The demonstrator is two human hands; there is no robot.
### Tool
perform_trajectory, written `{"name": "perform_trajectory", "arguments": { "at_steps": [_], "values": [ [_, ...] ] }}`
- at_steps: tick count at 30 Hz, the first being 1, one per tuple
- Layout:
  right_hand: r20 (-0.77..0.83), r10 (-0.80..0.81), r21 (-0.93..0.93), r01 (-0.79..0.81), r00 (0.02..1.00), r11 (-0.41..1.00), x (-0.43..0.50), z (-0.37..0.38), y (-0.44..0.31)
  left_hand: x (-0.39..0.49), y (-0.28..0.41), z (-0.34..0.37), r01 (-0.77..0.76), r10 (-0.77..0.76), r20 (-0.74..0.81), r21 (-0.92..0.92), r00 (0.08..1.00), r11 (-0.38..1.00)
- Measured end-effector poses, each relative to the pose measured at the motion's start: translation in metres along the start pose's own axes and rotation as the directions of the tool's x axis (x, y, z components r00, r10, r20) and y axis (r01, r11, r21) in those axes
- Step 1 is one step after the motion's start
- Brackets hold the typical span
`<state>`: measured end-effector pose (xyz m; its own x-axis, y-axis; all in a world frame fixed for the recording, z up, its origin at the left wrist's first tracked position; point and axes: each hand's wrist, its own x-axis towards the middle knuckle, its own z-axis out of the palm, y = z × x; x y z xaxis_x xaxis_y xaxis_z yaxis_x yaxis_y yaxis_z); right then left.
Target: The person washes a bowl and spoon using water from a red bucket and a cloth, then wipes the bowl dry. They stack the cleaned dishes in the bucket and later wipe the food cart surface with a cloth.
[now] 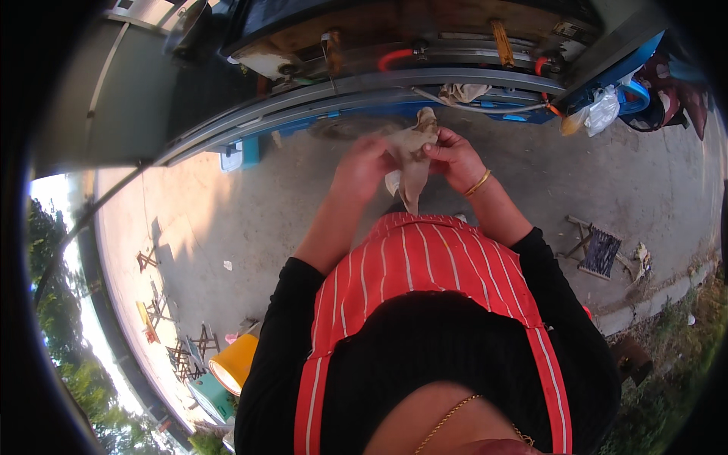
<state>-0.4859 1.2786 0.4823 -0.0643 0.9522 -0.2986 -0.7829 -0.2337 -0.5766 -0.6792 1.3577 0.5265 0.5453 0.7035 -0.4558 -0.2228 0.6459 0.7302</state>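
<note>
A soiled beige cloth (414, 162) hangs between my hands in front of the red striped apron (409, 256). My right hand (458, 156), a gold bangle on its wrist, pinches the cloth's edge between thumb and fingers. On the other side my left hand (364, 162) grips it too; motion blurs these fingers, and some are hidden behind the fabric. The cloth's upper end bears brown stains and sticks up above both hands. Its lower end dangles close to the apron.
Ahead runs a metal-framed stall with a steel rail (364, 82), red hoses (394, 57) and another rag (463, 92). A white plastic bag (602, 111) hangs at right. On the concrete stand a folding stool (598, 251), a yellow bucket (234, 361) and several more stools.
</note>
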Motion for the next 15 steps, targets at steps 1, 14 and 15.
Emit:
{"name": "perform_trajectory", "arguments": {
  "at_steps": [1,14,15],
  "values": [
    [-0.055,-0.018,-0.027,0.017,0.998,0.999,-0.004,0.000,-0.002,-0.002,0.001,-0.001,-0.052,0.053,0.018,-0.025,0.998,0.998],
    [-0.004,-0.410,-0.524,0.347,0.912,0.778,-0.013,-0.018,0.031,-0.022,-0.004,0.082,-0.700,0.248,0.655,0.666,0.714,0.258],
    [0.116,-0.509,-0.578,0.475,0.853,0.664,-0.012,-0.018,0.034,-0.028,-0.005,0.085,-0.630,0.255,0.579,0.674,0.775,0.385]
  ]
}}
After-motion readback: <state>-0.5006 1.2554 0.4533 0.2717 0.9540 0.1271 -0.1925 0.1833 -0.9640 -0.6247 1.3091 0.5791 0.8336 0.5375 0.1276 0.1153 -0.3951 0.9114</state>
